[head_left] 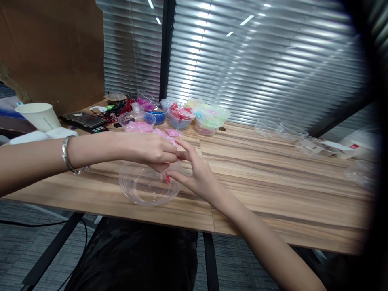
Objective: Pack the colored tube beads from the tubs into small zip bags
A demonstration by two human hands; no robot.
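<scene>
The left hand (157,151) is over the big clear bowl (145,198), which stands near the front edge of the tabletop (257,194). Its fingers are curled down and close together, but their tips are hidden, so I cannot tell if they pinch something. The right hand (198,173) comes from the other side, with its thumb and index finger apart. The small red piece (167,178) shows just under the left fingers and beside the tip of the right thumb, above the bowl in this view; I cannot tell which hand holds it, or if the thumb touches it. Behind the hands lie pink packets (173,132), next to a clear container (138,123) with pink pieces inside.
</scene>
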